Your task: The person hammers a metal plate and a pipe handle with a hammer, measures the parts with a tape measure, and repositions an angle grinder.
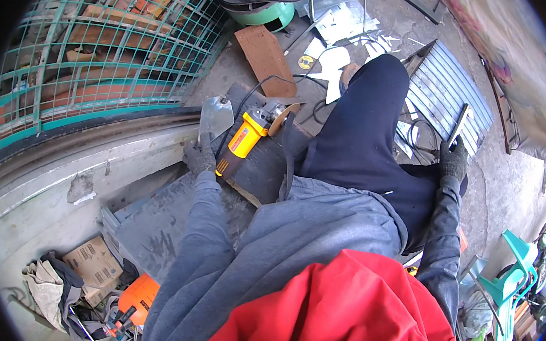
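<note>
Grey concrete floor point(416, 25): spreading under everything, littered with pale sheet-metal offcuts point(338, 28) at the top of the view.
Green wire mesh panel point(106, 48): standing at upper left, with rust-coloured pieces showing behind it.
Ribbed metal sheet point(438, 91): lying on the floor to the right of the person's dark-trousered leg, running from upper left to lower right.
Dark slab point(160, 219): lying in front of the person, carrying the grinder.
Left hand point(200, 156): gloved in grey, reaching forward on a straight, grey-sleeved arm; its fingers point(202, 144) are closing on the lower edge of a thin metal plate, pinching it.
Metal plate point(215, 116): shiny, roughly shield-shaped, standing up above the left fingers, its long axis pointing up and away from the person.
Angle grinder point(250, 133): yellow and orange, lying just to the right of the left hand, close to the wrist; whether it is touching the glove is hard to tell. Its long axis is running from lower left to upper right, with the disc end pointing away, toward the knee.
Right hand point(454, 158): gloved, arm stretching out to the right; its fingers are wrapping around the lower end of a narrow metal strip.
Metal strip point(460, 125): slanting up and to the right from the right fingers, lying across the ribbed sheet.
Orange power tool point(135, 303): sitting at lower left beside a cardboard box point(93, 264).
</note>
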Demonstrator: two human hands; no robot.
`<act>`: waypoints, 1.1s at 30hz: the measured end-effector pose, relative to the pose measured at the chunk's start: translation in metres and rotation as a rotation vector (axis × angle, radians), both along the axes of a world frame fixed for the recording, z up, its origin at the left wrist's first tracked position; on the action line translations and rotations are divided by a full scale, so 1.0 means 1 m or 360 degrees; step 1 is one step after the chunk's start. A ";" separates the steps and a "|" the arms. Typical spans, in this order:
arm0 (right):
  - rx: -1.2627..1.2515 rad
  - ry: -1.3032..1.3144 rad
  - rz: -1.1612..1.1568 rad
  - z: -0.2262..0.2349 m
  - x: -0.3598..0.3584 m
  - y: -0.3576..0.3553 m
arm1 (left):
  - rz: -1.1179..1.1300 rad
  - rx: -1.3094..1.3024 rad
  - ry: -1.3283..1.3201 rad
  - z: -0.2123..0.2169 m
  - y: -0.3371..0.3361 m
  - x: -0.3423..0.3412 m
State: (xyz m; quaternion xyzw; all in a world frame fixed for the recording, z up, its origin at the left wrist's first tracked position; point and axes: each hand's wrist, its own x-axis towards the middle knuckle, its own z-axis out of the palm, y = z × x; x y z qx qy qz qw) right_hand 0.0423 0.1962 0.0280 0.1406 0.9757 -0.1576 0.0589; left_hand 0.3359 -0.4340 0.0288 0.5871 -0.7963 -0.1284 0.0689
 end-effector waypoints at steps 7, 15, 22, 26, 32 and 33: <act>0.0030 -0.0035 0.0013 0.008 -0.001 -0.011 | -0.0030 0.0186 -0.0074 0.005 -0.002 0.002; 0.0099 -0.0075 -0.0013 0.011 0.010 -0.010 | -0.1048 -0.0002 0.0299 0.072 0.086 -0.027; 0.0151 -0.0143 0.0000 0.020 0.005 -0.020 | -0.0938 0.0347 -0.0201 0.081 0.110 -0.065; 0.0166 -0.0131 0.0024 0.011 0.002 -0.024 | -0.1108 0.0316 -0.0063 0.080 0.097 -0.066; 0.0030 -0.0048 -0.0101 0.016 0.011 -0.002 | -0.1140 0.0584 -0.0117 0.094 0.108 -0.088; -0.0030 -0.0037 -0.0122 0.019 0.011 -0.003 | -0.1180 0.0667 -0.0020 0.108 0.112 -0.097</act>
